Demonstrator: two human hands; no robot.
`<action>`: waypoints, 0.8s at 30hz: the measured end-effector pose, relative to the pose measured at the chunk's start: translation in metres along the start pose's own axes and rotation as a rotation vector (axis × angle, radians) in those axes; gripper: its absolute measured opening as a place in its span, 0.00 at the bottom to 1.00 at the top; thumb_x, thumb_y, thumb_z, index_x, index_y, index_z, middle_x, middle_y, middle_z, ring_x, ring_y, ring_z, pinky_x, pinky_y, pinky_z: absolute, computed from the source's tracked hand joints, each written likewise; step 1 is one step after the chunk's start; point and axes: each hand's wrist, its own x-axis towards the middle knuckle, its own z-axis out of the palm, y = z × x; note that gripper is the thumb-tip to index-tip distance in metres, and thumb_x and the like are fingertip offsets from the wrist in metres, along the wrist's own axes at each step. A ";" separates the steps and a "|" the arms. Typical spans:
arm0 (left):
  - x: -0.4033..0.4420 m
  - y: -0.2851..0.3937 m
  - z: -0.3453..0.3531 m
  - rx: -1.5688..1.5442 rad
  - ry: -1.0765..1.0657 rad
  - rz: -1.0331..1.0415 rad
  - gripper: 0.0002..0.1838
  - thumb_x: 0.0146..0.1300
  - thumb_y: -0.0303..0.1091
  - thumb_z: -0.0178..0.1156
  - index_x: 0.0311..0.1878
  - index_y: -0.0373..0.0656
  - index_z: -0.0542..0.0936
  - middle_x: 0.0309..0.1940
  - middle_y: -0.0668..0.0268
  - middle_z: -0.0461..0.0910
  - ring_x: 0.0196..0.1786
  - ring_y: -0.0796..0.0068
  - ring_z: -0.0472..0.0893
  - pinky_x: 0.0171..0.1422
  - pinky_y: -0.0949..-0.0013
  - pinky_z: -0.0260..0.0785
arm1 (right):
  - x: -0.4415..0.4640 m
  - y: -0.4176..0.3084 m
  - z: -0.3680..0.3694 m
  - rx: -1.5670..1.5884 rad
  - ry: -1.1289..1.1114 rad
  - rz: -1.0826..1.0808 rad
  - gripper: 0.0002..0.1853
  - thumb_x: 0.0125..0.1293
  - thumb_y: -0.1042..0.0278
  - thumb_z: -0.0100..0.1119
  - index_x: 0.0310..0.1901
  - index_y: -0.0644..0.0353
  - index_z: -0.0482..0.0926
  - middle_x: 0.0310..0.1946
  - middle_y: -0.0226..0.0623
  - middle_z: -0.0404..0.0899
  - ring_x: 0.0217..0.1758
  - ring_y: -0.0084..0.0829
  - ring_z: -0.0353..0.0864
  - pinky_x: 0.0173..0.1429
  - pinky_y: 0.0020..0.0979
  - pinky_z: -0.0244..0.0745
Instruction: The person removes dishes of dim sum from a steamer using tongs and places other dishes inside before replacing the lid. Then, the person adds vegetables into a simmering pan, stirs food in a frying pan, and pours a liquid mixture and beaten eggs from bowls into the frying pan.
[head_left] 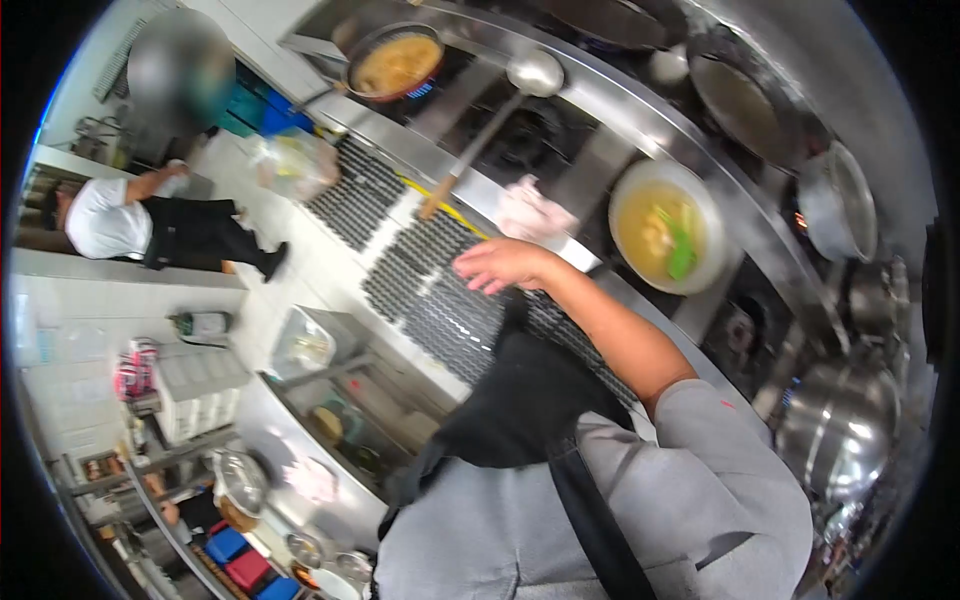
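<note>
My right hand [505, 265] reaches out past the black apron [510, 395], over the front edge of the stove. Its fingers are loosely stretched and apart, and nothing shows in them. Just beyond it a crumpled pale pink cloth [535, 210] lies on the stove edge. A long ladle [535, 73] with a wooden handle end rests across the stove, its handle sticking out near my hand. To the right of the cloth stands a pan [712, 215] of yellow broth with green and pale pieces. My left hand is not in view.
A frying pan [405, 35] of yellowish food stands over a blue flame. More pots, among them a steel pot [840, 420], line the stove. Black mats [450, 325] cover part of the floor. A steel counter [270, 440] is opposite. A person [110, 215] stands farther off.
</note>
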 end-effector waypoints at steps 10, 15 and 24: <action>0.035 0.172 -0.131 0.034 0.062 0.102 0.17 0.77 0.44 0.60 0.59 0.44 0.79 0.45 0.68 0.84 0.46 0.74 0.84 0.49 0.69 0.76 | 0.225 0.009 -0.013 1.009 0.393 0.155 0.57 0.58 0.33 0.74 0.80 0.55 0.54 0.79 0.56 0.55 0.84 0.54 0.51 0.81 0.62 0.52; 0.098 0.240 -0.135 -0.134 -0.072 0.263 0.19 0.77 0.45 0.59 0.64 0.45 0.77 0.47 0.68 0.83 0.47 0.73 0.84 0.49 0.68 0.77 | 0.217 -0.001 -0.033 1.271 0.233 -0.068 0.39 0.63 0.34 0.71 0.65 0.54 0.72 0.64 0.49 0.75 0.70 0.48 0.74 0.75 0.60 0.65; 0.295 0.374 -0.223 0.448 -0.411 0.114 0.23 0.77 0.53 0.57 0.63 0.47 0.77 0.49 0.71 0.81 0.47 0.75 0.79 0.50 0.67 0.72 | 0.135 -0.051 -0.052 0.864 0.950 -0.364 0.11 0.71 0.63 0.66 0.47 0.54 0.74 0.24 0.25 0.72 0.20 0.21 0.73 0.21 0.28 0.70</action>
